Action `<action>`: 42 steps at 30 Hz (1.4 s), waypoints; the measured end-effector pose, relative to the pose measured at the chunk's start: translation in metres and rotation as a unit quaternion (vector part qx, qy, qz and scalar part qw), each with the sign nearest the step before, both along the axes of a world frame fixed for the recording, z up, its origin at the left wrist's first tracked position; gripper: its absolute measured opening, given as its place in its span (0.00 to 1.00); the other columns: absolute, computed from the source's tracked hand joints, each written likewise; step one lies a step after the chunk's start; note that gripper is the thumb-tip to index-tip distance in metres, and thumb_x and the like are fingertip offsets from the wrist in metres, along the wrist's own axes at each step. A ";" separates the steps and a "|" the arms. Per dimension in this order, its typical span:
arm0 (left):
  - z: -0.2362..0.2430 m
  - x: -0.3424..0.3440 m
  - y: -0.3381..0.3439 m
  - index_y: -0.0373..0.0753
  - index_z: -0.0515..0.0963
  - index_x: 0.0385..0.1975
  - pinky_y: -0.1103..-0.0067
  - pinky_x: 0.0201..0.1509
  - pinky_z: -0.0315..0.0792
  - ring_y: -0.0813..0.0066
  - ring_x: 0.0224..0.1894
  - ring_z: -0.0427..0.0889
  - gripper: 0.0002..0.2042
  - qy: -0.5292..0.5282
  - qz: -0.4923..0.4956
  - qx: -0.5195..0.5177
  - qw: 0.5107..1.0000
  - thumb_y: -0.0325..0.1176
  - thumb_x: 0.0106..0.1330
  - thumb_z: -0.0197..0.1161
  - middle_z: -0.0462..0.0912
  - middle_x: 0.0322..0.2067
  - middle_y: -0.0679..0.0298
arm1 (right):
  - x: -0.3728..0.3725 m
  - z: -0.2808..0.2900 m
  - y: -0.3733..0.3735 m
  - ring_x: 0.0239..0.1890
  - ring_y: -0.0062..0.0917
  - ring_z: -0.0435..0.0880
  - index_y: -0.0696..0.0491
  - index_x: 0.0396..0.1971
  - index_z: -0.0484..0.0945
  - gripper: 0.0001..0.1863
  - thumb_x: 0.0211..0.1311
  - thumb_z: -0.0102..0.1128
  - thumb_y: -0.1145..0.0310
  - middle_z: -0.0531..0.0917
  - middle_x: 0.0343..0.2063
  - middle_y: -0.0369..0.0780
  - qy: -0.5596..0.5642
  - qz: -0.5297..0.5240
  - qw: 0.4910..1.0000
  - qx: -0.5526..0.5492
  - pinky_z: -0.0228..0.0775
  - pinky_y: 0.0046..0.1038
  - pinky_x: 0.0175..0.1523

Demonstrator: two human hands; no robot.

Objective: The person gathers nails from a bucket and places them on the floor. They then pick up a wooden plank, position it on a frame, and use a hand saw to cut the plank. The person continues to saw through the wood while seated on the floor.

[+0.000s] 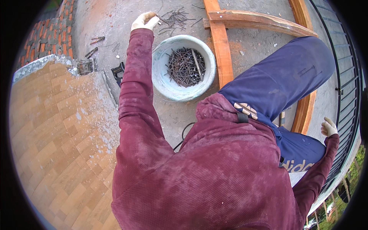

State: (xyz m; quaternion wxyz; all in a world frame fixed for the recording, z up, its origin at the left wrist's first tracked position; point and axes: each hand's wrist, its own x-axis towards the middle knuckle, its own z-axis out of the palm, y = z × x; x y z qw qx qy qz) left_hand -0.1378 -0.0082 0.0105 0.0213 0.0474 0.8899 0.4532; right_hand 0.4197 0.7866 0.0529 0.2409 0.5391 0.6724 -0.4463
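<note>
left hand (pixel 144 21), gloved, at top centre of frame, fingers pinched on a nail from the loose nail pile (pixel 177 18) on concrete. white bucket of nails (pixel 183 67) just below. right hand (pixel 329 127), gloved, at right edge, grip unclear.

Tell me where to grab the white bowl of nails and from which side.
Grip the white bowl by its rim, probably on the bare near-left edge, coming from above. It stands upright on the concrete with nails piled inside, so a rim hold keeps fingers off the points. The left hand is nearest, now at the loose nails beyond it.
</note>
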 end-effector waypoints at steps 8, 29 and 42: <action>-0.014 0.060 0.004 0.39 0.85 0.45 0.75 0.52 0.77 0.71 0.43 0.86 0.14 -0.147 -0.172 -0.148 0.963 0.32 0.59 0.68 0.89 0.39 0.60 | 0.008 0.002 -0.003 0.29 0.19 0.81 0.47 0.66 0.71 0.26 0.67 0.54 0.61 0.83 0.37 0.32 -0.021 0.013 1.000 -0.005 0.76 0.27 0.36; -0.101 0.122 -0.006 0.41 0.83 0.43 0.77 0.40 0.75 0.78 0.32 0.79 0.13 -0.271 -0.205 -0.226 0.913 0.29 0.58 0.70 0.82 0.29 0.67 | 0.010 -0.003 0.008 0.29 0.18 0.81 0.47 0.65 0.72 0.27 0.65 0.56 0.61 0.83 0.38 0.33 -0.002 0.008 0.999 -0.032 0.76 0.27 0.37; -0.073 0.185 -0.020 0.40 0.85 0.42 0.75 0.54 0.75 0.69 0.46 0.84 0.13 -0.228 -0.276 -0.116 0.927 0.24 0.56 0.63 0.85 0.43 0.61 | 0.006 -0.002 0.007 0.30 0.18 0.81 0.45 0.65 0.72 0.27 0.66 0.55 0.60 0.83 0.37 0.32 -0.014 0.025 1.000 -0.011 0.76 0.27 0.38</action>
